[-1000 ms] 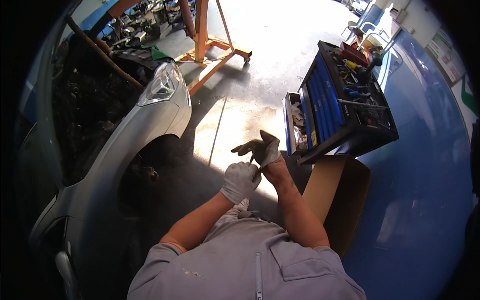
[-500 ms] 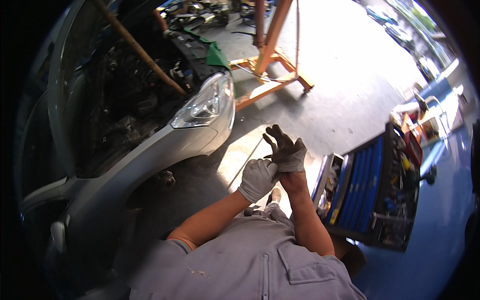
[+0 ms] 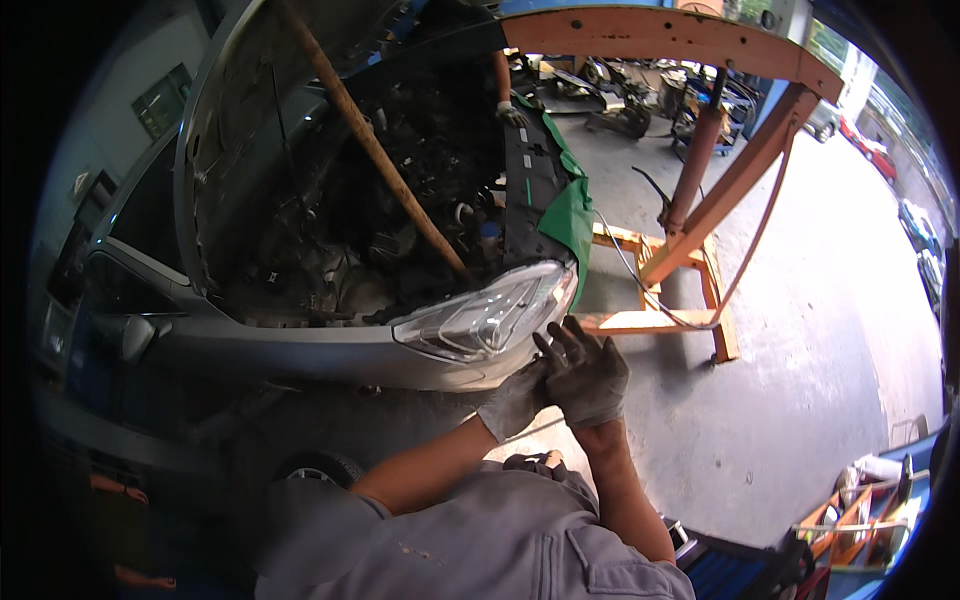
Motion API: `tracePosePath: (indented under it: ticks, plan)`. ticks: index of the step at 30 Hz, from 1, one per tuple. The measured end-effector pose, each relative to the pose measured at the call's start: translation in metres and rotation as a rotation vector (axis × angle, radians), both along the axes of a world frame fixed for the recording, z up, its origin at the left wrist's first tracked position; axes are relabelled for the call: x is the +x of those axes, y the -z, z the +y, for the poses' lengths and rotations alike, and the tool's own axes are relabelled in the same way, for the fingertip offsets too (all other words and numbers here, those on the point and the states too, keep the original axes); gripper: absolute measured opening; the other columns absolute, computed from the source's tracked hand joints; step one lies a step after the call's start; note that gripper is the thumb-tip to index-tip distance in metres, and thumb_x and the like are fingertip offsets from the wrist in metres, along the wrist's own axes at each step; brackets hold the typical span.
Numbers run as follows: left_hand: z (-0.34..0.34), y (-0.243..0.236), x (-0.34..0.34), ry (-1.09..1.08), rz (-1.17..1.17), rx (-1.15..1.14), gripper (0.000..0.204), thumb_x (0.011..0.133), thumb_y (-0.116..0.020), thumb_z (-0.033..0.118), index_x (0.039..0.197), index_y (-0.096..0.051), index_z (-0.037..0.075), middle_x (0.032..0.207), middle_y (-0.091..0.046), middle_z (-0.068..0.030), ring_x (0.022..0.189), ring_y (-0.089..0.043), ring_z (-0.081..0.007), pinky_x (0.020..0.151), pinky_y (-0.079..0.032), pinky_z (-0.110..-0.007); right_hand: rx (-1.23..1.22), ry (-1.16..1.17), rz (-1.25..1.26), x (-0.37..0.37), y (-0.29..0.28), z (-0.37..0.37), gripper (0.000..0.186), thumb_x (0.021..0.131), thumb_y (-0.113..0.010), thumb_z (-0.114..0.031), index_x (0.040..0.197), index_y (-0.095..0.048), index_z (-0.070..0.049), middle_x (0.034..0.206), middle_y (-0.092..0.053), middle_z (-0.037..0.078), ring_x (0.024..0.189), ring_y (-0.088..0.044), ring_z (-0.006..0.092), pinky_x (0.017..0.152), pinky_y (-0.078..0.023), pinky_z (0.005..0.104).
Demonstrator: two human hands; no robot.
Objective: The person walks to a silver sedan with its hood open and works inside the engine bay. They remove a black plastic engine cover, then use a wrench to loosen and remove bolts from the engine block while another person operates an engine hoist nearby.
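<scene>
My left hand [image 3: 517,400], in a dirty grey glove, reaches in against my gloved right hand [image 3: 587,378]; its fingers are mostly hidden behind that hand. The right hand is raised with dark-stained fingers apart. Both are just in front of a silver car's headlight [image 3: 485,318]. The car's hood [image 3: 225,150] is raised over a dark engine bay [image 3: 340,240], crossed by a wooden pole [image 3: 370,145]. A green cover [image 3: 565,220] lies along the bay's front edge.
An orange wheeled hoist [image 3: 680,245] stands beyond the car, with loose parts [image 3: 620,105] behind it. A co-worker's gloved hand [image 3: 510,113] rests at the engine bay's far edge. A tire [image 3: 305,468] lies below left. Tool storage [image 3: 860,520] is at lower right.
The view has swung right, toward the engine bay and hoist, with the tool cabinet dropping toward the lower edge. My hands remain together; the left has moved further behind the right.
</scene>
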State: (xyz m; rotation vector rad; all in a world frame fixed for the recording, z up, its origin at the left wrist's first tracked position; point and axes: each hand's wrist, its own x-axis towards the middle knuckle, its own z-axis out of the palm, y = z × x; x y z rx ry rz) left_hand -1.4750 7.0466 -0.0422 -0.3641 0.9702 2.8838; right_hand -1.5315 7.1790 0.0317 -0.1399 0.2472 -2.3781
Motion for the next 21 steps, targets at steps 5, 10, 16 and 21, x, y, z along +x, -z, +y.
tracePosePath:
  ticks: [5,10,16,21]
  plan:
    - [-0.008,-0.013,-0.084,-0.352,-0.14,-0.309,0.018,0.105,-0.06,0.021,0.116,-0.064,0.008,0.099,-0.068,-0.0029,0.085,-0.065,-0.0169,0.081,-0.054,-0.036,0.035,-0.108,-0.045,-0.084,-0.025,-0.006,0.058,0.112,-0.031,-0.039,0.147,-0.044,0.005,0.151,-0.05,0.023,0.144,-0.043,0.0353,0.122,-0.032,0.0422]
    - [-0.004,-0.025,-0.155,-0.663,-0.133,-1.169,0.027,0.09,-0.078,0.022,0.103,-0.065,0.003,0.087,-0.065,-0.0101,0.073,-0.06,-0.023,0.069,-0.051,-0.038,0.257,0.058,0.347,-0.169,-0.023,-0.012,0.051,0.103,-0.041,-0.006,0.153,-0.034,0.002,0.153,-0.045,0.019,0.146,-0.042,0.0299,0.119,-0.037,0.0351]
    - [-0.004,-0.04,-0.251,-0.288,0.595,-1.918,0.039,0.077,-0.08,0.04,0.092,-0.065,0.007,0.09,-0.063,-0.0132,0.085,-0.063,-0.0349,0.075,-0.051,-0.045,0.542,-0.063,0.448,-0.3,0.015,-0.035,0.06,0.105,-0.03,-0.028,0.158,-0.031,0.001,0.156,-0.044,0.017,0.142,-0.045,0.0258,0.115,-0.038,0.0358]
    - [-0.03,-0.035,-0.341,-0.194,0.72,-2.067,0.024,0.081,-0.071,0.031,0.084,-0.063,0.01,0.08,-0.06,-0.0106,0.078,-0.063,-0.0306,0.072,-0.05,-0.046,0.19,-0.372,0.175,-0.371,0.009,-0.047,0.067,0.106,-0.044,-0.042,0.157,-0.034,0.0,0.157,-0.043,0.018,0.141,-0.047,0.0287,0.114,-0.041,0.0396]
